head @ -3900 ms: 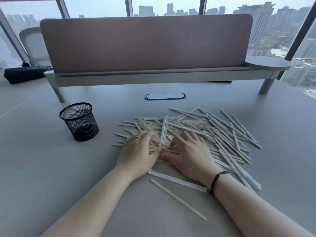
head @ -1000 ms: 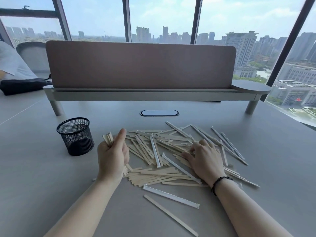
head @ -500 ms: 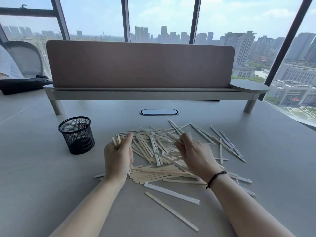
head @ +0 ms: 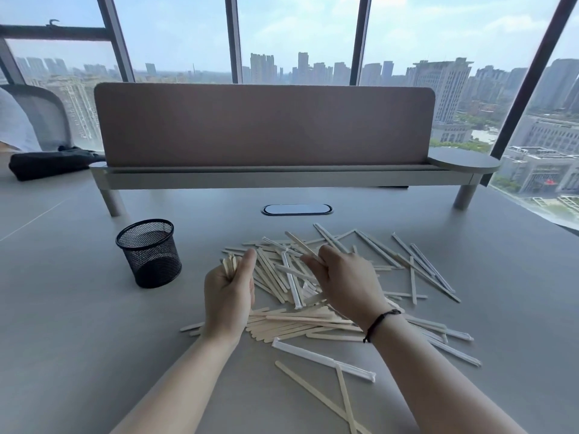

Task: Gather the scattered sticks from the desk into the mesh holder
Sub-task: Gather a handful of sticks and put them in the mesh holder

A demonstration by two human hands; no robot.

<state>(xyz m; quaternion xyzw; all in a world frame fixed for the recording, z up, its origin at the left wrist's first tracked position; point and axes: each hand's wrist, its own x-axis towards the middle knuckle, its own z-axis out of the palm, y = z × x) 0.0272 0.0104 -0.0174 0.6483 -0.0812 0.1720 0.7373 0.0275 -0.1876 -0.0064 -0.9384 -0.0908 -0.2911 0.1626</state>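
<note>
Many pale wooden sticks [head: 382, 261], some in clear wrappers, lie scattered across the grey desk [head: 78, 324]. A black mesh holder [head: 149, 253] stands upright to the left of the pile and looks empty. My left hand [head: 230, 296] is raised just right of the holder, closed around a small bundle of sticks whose tips show above the fingers. My right hand [head: 343, 283] hovers over the middle of the pile and pinches one stick that points up and to the left.
A brown divider panel [head: 263, 123] on a grey shelf crosses the back of the desk. An oval cable port [head: 297, 209] sits in front of it. A black bag [head: 47, 162] and a seated person's sleeve [head: 12, 126] are at far left.
My right hand has lifted off the pile with one stick pinched and drawn closer to my left hand. The left hand stays raised with its bundle.
</note>
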